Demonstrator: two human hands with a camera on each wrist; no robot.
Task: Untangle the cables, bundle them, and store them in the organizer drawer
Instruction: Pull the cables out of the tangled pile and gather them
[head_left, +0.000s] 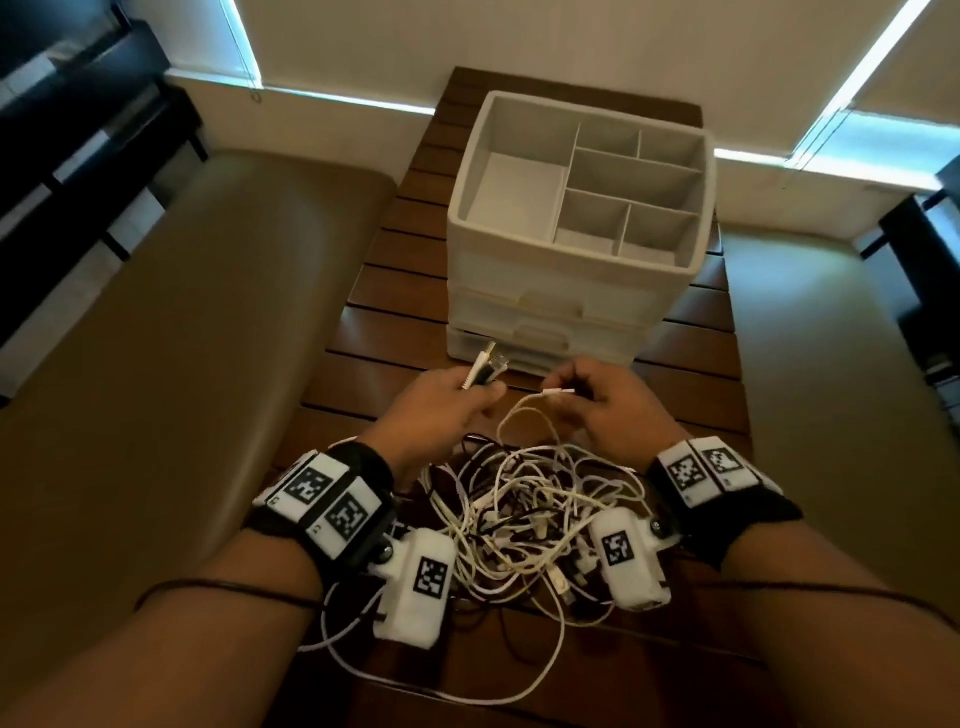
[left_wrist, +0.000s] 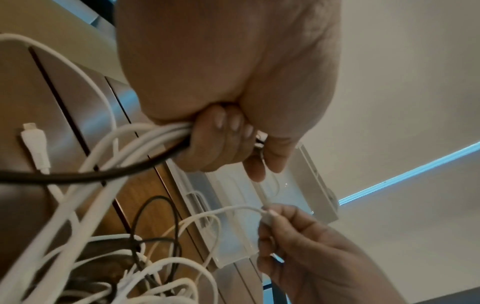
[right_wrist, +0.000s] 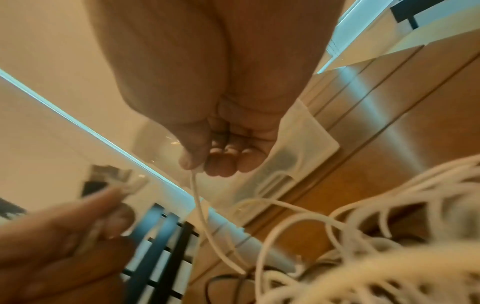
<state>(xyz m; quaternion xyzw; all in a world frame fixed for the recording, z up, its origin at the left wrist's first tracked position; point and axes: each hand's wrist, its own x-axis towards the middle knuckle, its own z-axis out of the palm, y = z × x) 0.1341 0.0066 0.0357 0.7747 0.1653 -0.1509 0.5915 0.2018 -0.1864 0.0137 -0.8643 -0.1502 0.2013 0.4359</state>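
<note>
Cable tangle (head_left: 524, 519) lying on slatted wood table (head_left: 395, 301) under wrists. L hand (head_left: 441, 410) gripping several connector ends; R hand (head_left: 602, 405) pinching 1 white plug (head_left: 558, 392). 1 organizer (head_left: 576, 234) sitting just beyond, 6 top compartments, drawers closed.

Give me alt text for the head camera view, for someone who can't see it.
A person's left hand grips several cable ends while the right hand pinches one white plug, above a tangled pile of cables on a slatted wooden table. Behind stands a white drawer organizer with open top compartments.
</note>
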